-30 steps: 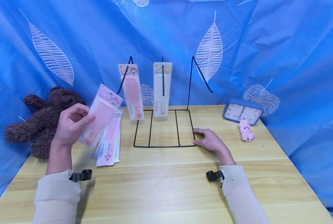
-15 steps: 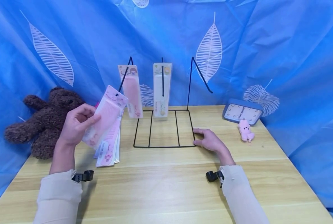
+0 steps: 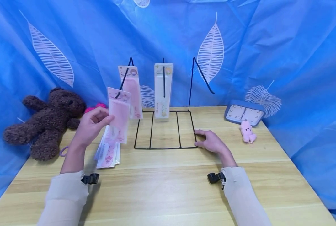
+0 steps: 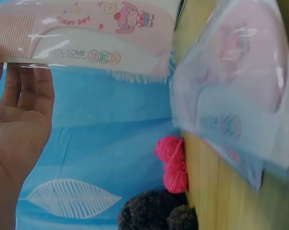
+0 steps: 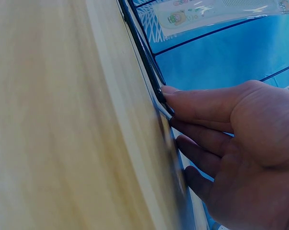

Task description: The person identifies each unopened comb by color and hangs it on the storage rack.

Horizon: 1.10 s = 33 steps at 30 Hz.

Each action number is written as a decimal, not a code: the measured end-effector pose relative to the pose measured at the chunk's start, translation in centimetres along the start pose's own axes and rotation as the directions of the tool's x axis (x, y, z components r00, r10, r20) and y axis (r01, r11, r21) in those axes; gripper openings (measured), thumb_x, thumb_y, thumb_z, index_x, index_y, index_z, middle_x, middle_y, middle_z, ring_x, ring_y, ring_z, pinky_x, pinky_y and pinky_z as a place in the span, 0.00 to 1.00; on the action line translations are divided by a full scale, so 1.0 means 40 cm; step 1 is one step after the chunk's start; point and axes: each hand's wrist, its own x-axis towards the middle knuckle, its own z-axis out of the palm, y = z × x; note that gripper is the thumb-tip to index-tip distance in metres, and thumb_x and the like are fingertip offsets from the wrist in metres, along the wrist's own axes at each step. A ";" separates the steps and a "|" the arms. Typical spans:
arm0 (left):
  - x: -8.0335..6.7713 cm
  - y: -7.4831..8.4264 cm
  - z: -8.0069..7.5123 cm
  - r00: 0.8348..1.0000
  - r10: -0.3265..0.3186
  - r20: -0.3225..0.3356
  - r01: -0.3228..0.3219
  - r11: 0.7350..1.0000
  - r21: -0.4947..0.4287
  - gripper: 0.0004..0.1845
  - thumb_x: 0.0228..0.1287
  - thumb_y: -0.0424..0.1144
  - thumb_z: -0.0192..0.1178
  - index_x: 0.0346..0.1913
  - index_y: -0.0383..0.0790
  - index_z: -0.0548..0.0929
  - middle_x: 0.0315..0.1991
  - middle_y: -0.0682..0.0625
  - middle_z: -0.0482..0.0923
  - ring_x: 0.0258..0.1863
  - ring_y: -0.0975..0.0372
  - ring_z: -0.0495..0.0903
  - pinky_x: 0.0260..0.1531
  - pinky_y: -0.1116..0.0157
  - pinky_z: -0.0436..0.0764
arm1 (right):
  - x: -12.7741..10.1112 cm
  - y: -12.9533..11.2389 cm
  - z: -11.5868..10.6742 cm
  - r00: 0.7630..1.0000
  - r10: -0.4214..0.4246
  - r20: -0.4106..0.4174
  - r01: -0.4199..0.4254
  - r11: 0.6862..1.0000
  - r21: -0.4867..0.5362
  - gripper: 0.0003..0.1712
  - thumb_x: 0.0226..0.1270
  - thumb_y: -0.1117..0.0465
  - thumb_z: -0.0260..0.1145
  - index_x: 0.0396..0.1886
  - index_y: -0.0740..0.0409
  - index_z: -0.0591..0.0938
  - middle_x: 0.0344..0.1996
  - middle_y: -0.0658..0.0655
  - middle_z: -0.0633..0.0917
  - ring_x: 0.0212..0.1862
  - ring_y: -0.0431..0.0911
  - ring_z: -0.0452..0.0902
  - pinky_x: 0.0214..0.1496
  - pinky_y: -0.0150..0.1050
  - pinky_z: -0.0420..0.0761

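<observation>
Left hand: my left hand (image 3: 93,125) pinches a pink comb pack (image 3: 119,115) by its side, thumb in front and fingers behind.
Comb pack: it hangs upright in the air, just left of the rack (image 3: 165,128), above the pile (image 3: 109,153). Its top is at the tip of the left hook (image 3: 125,78). I cannot tell if the hook is through its hole.
Close look: in the left wrist view my fingers (image 4: 27,86) lie straight behind the pack (image 4: 82,36), which shows a little cartoon girl.
Right hand: my right hand (image 3: 211,141) lies flat on the table (image 3: 168,188), fingers straight and a bit spread. It holds nothing.
Touch: in the right wrist view my fingertips (image 5: 175,96) press on the black wire at the right front corner of the rack (image 5: 142,50).
Rack: black wire, with a flat base and 3 hooks on top. 1 pink pack (image 3: 131,91) hangs on the left hook. 1 white pack (image 3: 163,89) hangs on the middle hook. The right hook (image 3: 203,75) is bare.
Pile: more comb packs lie flat on the table, just left of the rack.
Left side: a brown teddy (image 3: 45,121) sits by the blue cloth (image 3: 269,47). A pink yarn ball (image 3: 93,107) is next to it.
Right side: a blue clock (image 3: 244,113) lies near the back edge. A small pink toy (image 3: 248,131) lies in front of it.
</observation>
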 end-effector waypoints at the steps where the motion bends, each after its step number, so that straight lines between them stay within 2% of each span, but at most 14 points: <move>1: 0.001 -0.002 0.005 1.000 -0.008 -0.001 0.008 1.000 0.003 0.06 0.72 0.28 0.61 0.44 0.25 0.80 0.32 0.54 0.83 0.32 0.63 0.79 0.35 0.71 0.79 | 0.000 -0.001 0.000 1.000 -0.002 0.001 0.002 1.000 0.001 0.35 0.67 0.62 0.70 0.72 0.63 0.71 0.73 0.66 0.67 0.76 0.63 0.55 0.76 0.58 0.52; 6: 0.014 -0.009 0.036 0.998 -0.060 -0.028 0.061 0.998 0.024 0.10 0.73 0.34 0.62 0.45 0.27 0.80 0.34 0.54 0.84 0.35 0.64 0.82 0.37 0.71 0.82 | -0.002 -0.007 0.000 1.000 -0.001 0.007 0.001 1.000 -0.005 0.35 0.67 0.61 0.71 0.72 0.63 0.71 0.73 0.67 0.67 0.76 0.64 0.55 0.76 0.59 0.52; 13: 0.037 -0.014 0.081 0.990 -0.116 -0.078 0.116 0.993 -0.006 0.15 0.74 0.39 0.62 0.47 0.26 0.78 0.36 0.52 0.84 0.38 0.63 0.83 0.39 0.67 0.85 | -0.002 -0.009 -0.002 1.000 -0.013 0.016 0.014 1.000 -0.020 0.36 0.67 0.61 0.70 0.73 0.63 0.70 0.74 0.67 0.66 0.76 0.64 0.54 0.76 0.60 0.52; 22: 0.075 -0.019 0.110 0.967 -0.187 -0.171 0.186 0.982 -0.023 0.16 0.73 0.42 0.63 0.46 0.29 0.77 0.37 0.50 0.82 0.39 0.62 0.81 0.40 0.68 0.85 | -0.001 -0.009 -0.003 1.000 -0.012 0.014 0.012 1.000 -0.021 0.37 0.67 0.61 0.71 0.73 0.63 0.70 0.74 0.67 0.66 0.76 0.64 0.54 0.76 0.59 0.52; 29: 0.111 -0.024 0.117 0.957 -0.221 -0.187 0.218 0.975 -0.037 0.12 0.73 0.41 0.62 0.45 0.33 0.78 0.38 0.49 0.80 0.40 0.61 0.81 0.40 0.65 0.86 | -0.003 -0.007 -0.004 1.000 -0.007 0.016 0.007 1.000 -0.014 0.37 0.67 0.61 0.71 0.73 0.62 0.70 0.74 0.66 0.66 0.76 0.63 0.54 0.76 0.59 0.51; 33: 0.131 -0.020 0.119 0.954 -0.257 -0.154 0.248 0.966 -0.076 0.12 0.73 0.42 0.63 0.45 0.34 0.77 0.40 0.48 0.80 0.41 0.60 0.81 0.40 0.64 0.86 | -0.005 -0.005 -0.004 1.000 -0.005 0.015 0.005 1.000 -0.007 0.36 0.68 0.61 0.70 0.73 0.63 0.70 0.74 0.66 0.66 0.76 0.64 0.54 0.76 0.59 0.51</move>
